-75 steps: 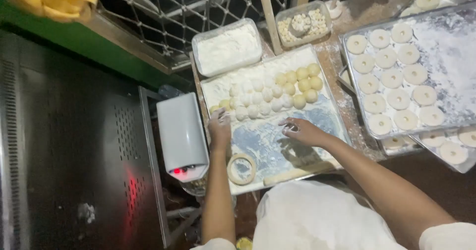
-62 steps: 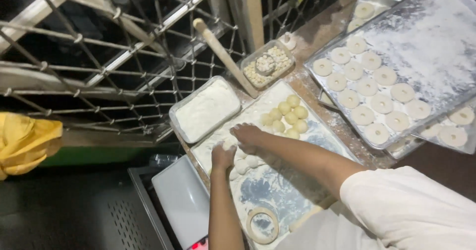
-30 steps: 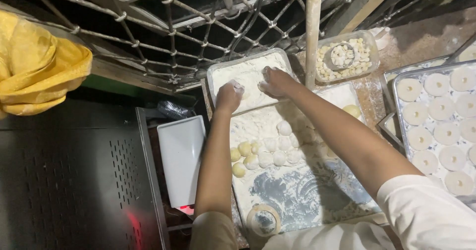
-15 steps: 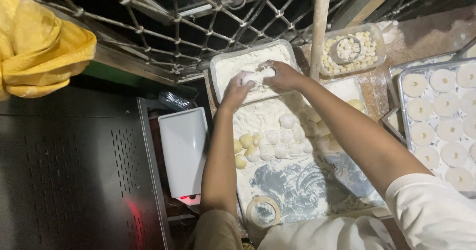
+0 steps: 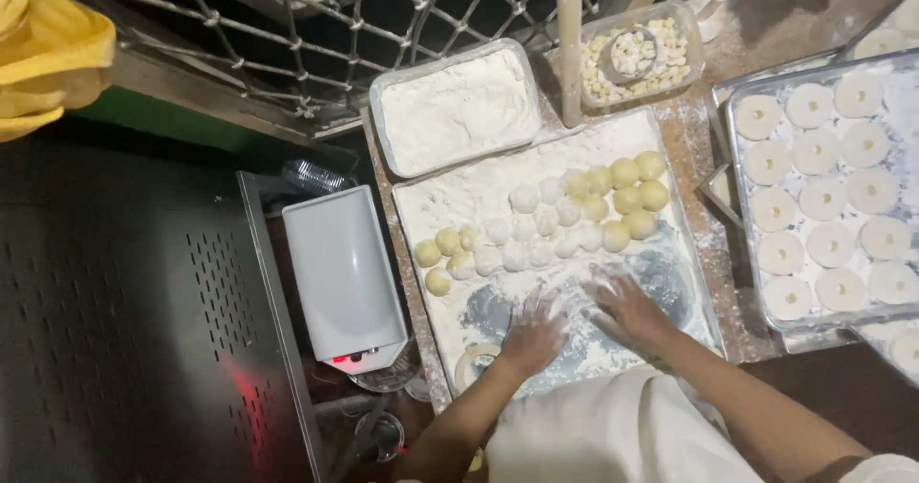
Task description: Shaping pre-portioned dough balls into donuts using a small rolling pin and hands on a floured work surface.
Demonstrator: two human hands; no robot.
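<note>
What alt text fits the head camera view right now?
Left hand and right hand press flat on a floured tray below rows of dough balls; a flour tub sits behind, a tray of dough rings at right.

Brown floured table (image 5: 704, 172): on it a floured metal tray (image 5: 440, 205), a tub of flour (image 5: 458, 110), a clear tub of dough scraps (image 5: 637, 52), a second tray (image 5: 742, 282) at right, white scale (image 5: 343, 272) left.
</note>
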